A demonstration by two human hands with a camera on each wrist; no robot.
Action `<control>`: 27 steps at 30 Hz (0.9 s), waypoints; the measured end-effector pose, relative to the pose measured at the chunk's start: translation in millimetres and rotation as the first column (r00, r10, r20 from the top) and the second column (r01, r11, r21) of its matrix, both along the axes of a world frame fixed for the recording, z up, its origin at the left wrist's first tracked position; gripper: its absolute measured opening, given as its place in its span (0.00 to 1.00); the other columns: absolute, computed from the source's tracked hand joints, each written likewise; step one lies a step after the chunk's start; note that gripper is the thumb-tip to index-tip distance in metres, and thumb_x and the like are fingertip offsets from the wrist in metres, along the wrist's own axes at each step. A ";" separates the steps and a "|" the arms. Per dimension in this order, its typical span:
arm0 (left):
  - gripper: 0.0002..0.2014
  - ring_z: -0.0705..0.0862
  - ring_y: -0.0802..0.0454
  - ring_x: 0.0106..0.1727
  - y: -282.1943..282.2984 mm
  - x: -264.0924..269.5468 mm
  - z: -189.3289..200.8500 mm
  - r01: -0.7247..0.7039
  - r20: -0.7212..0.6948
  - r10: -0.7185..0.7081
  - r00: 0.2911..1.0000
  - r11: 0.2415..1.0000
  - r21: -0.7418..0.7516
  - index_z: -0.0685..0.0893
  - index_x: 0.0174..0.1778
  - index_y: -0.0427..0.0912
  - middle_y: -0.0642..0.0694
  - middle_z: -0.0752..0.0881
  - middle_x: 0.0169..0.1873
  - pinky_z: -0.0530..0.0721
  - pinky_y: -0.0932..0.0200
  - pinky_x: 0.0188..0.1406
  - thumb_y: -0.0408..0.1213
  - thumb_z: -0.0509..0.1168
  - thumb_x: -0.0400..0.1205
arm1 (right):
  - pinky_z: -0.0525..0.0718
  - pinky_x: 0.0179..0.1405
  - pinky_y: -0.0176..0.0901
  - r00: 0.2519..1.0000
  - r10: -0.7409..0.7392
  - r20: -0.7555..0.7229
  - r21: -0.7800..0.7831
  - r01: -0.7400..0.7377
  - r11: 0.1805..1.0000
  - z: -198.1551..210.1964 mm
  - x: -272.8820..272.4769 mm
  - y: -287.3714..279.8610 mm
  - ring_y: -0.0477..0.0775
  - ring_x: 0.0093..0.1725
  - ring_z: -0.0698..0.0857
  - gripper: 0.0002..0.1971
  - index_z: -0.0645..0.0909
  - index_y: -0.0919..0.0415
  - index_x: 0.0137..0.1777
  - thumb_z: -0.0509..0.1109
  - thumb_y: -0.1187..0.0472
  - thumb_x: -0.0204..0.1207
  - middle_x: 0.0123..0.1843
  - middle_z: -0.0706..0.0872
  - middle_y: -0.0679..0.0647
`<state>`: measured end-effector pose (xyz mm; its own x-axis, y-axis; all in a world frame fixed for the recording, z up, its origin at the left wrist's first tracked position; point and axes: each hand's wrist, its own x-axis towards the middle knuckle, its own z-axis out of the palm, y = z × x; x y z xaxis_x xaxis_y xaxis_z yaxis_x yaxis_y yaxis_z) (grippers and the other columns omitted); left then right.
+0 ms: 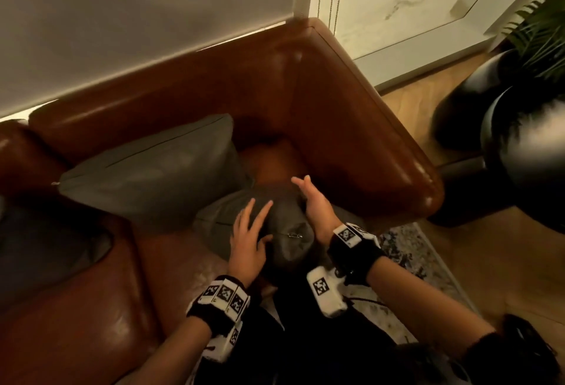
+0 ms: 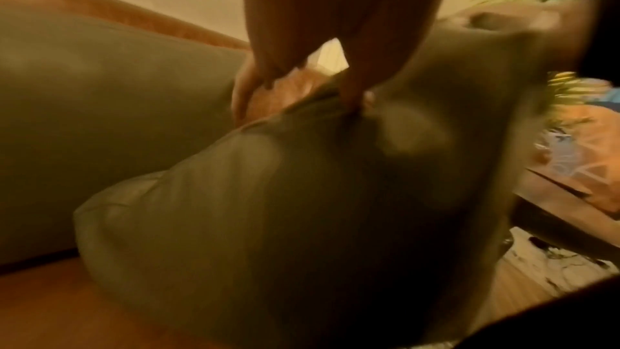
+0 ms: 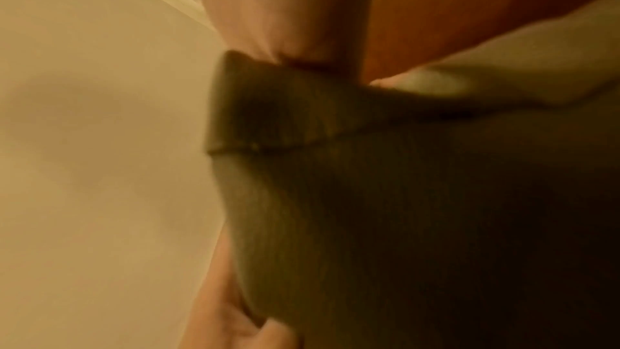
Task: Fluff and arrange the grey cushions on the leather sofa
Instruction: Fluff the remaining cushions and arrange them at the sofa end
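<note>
Near cushion: a grey cushion (image 1: 275,228) is stood on the seat at the front edge of the leather sofa (image 1: 351,115), close to the corner arm, with its zip pull turned up towards the head camera.
Left hand: the left hand (image 1: 247,238) is laid flat on the cushion's left face, fingers spread and straight; nothing is gripped.
Right hand: the right hand (image 1: 312,201) is set against the cushion's right side, fingers extended forward. In the blurred right wrist view a cushion corner seems to be touched by the fingertips, but a pinch cannot be confirmed.
Second cushion: a larger grey cushion (image 1: 159,167) is leant against the sofa back, just left of the near one and touching it.
Third cushion: a further grey cushion (image 1: 46,250) is seen on the seat at far left, well apart.
Surroundings: a dark plant pot (image 1: 526,140) is stood on the wooden floor beyond the arm.
Step in hand: fluffing is judged to be under way, the near cushion being patted between both palms.
Next move: inward claps from both sides are called for, then the cushion is to be propped upright in the corner.
</note>
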<state>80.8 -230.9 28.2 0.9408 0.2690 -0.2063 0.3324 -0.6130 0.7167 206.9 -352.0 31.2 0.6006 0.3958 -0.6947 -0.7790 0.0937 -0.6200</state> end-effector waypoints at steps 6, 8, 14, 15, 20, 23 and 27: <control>0.37 0.66 0.60 0.78 -5.6 -10.3 25.4 -0.150 0.034 0.176 0.984 0.912 -0.381 0.58 0.74 0.65 0.53 0.64 0.78 0.66 0.61 0.77 0.56 0.69 0.72 | 0.35 0.78 0.65 0.972 -0.054 0.227 -0.325 0.128 0.937 21.8 6.7 67.4 0.49 0.75 0.68 0.24 0.85 0.55 0.59 0.48 0.47 0.85 0.71 0.78 0.49; 0.35 0.71 0.52 0.75 2.9 -7.6 22.7 -0.220 -0.013 0.228 0.973 0.921 -0.320 0.62 0.71 0.56 0.46 0.66 0.78 0.70 0.57 0.74 0.45 0.74 0.72 | 0.39 0.80 0.67 0.973 -0.039 0.226 -0.292 0.105 0.951 26.7 3.1 80.9 0.52 0.74 0.72 0.22 0.86 0.54 0.56 0.51 0.47 0.84 0.68 0.81 0.52; 0.19 0.71 0.41 0.74 25.4 9.3 35.8 -0.274 0.109 0.267 0.957 0.960 0.056 0.73 0.62 0.38 0.33 0.70 0.73 0.63 0.68 0.69 0.32 0.69 0.77 | 0.71 0.71 0.48 0.638 0.394 0.662 -0.472 -0.053 0.880 2.0 6.8 15.8 0.61 0.65 0.79 0.13 0.82 0.65 0.59 0.62 0.64 0.79 0.61 0.83 0.63; 0.18 0.71 0.42 0.73 27.2 11.5 36.8 -0.288 0.107 0.278 0.955 0.953 0.092 0.75 0.62 0.35 0.34 0.70 0.73 0.65 0.65 0.70 0.33 0.69 0.77 | 0.71 0.70 0.51 0.592 0.492 0.639 -0.589 -0.035 0.808 -4.5 8.2 -11.8 0.62 0.67 0.78 0.15 0.80 0.64 0.61 0.60 0.64 0.78 0.63 0.82 0.62; 0.12 0.72 0.36 0.62 18.0 20.2 47.8 -0.295 0.070 0.292 0.954 0.866 0.405 0.81 0.54 0.37 0.36 0.76 0.58 0.74 0.36 0.55 0.35 0.68 0.77 | 0.73 0.65 0.53 0.816 0.577 0.033 -0.887 -0.242 0.393 -49.7 0.7 -121.2 0.69 0.68 0.76 0.14 0.79 0.66 0.62 0.61 0.64 0.79 0.64 0.78 0.67; 0.12 0.75 0.35 0.63 10.2 23.1 48.6 -0.261 0.008 0.281 0.960 0.881 0.395 0.78 0.57 0.35 0.36 0.79 0.57 0.74 0.37 0.58 0.34 0.65 0.79 | 0.76 0.58 0.45 0.802 0.597 0.030 -0.826 -0.316 0.466 -63.0 -8.6 -127.6 0.65 0.63 0.82 0.14 0.81 0.69 0.60 0.64 0.63 0.79 0.60 0.85 0.67; 0.15 0.74 0.36 0.64 13.7 26.4 53.0 -0.231 -0.045 0.270 0.962 0.888 0.396 0.76 0.61 0.33 0.34 0.77 0.60 0.73 0.38 0.60 0.35 0.62 0.80 | 0.75 0.60 0.48 0.637 0.764 0.097 -0.872 -0.316 0.373 -81.9 -21.2 -125.7 0.69 0.61 0.79 0.14 0.80 0.70 0.59 0.64 0.69 0.74 0.57 0.78 0.67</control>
